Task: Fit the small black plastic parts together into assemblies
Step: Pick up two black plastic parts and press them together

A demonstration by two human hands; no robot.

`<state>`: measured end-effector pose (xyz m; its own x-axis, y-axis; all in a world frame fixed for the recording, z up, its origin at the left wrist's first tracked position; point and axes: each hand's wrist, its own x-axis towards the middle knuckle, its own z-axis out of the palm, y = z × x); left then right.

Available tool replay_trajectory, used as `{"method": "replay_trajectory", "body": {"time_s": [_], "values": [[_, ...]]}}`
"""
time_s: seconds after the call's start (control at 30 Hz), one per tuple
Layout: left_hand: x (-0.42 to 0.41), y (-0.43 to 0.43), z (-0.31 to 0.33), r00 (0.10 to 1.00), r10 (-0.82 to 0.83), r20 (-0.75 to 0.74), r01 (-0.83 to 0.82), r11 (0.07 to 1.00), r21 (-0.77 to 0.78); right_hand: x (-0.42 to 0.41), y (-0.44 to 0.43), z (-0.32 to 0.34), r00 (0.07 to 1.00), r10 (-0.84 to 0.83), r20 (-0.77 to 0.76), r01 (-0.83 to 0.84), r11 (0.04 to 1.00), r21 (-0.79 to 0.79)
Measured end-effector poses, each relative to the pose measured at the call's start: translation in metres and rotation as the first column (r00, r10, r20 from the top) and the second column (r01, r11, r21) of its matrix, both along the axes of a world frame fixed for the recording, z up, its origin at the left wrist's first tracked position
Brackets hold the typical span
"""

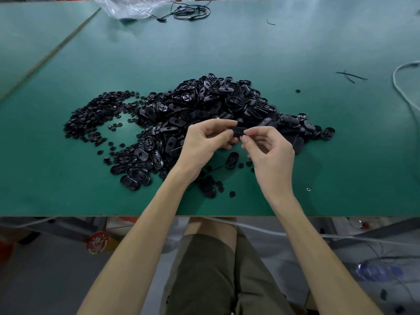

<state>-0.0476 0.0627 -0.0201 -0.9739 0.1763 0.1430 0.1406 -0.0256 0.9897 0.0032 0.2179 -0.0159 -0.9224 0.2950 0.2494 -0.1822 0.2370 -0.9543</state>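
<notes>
A black oval part (237, 130) is held just above the green table (318, 144), in front of the person's lap; it is gripped at its left end by the left hand (204, 142), thumb on top and fingers curled beneath. Its right end is pinched between the thumb and forefinger of the right hand (270, 153), the other fingers loosely bent; whether a smaller piece is caught in that pinch cannot be told. A heap of oval shells (216, 103) is piled just behind the hands; a spread of small round pieces (97, 114) is scattered to its left; a clear plastic bag (129, 6) and a coiled black cable (191, 11) are seen at the far edge.
</notes>
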Motion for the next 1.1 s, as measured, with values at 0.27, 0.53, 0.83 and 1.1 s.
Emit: {"method": "replay_trajectory", "body": {"time_s": [0.27, 0.53, 0.83, 1.1], "values": [[0.0008, 0.0005, 0.001, 0.997, -0.071, -0.021, 0.071, 0.997, 0.001, 0.0004, 0.0002, 0.0013, 0.997, -0.067, -0.022, 0.069, 0.99, 0.121], [0.0028, 0.0018, 0.0019, 0.991, -0.132, -0.023, 0.133, 0.991, 0.027, 0.0013, -0.0002, 0.0026, 0.996, -0.088, -0.031, 0.091, 0.985, 0.147], [0.0033, 0.0019, 0.002, 0.99, -0.141, -0.009, 0.141, 0.99, 0.028, 0.0009, -0.0014, 0.0029, 0.995, -0.098, -0.011, 0.098, 0.988, 0.119], [0.0048, 0.0031, 0.0046, 0.991, -0.134, -0.006, 0.134, 0.991, 0.02, 0.0011, -0.0014, 0.002, 0.996, -0.091, -0.018, 0.093, 0.987, 0.132]]}}
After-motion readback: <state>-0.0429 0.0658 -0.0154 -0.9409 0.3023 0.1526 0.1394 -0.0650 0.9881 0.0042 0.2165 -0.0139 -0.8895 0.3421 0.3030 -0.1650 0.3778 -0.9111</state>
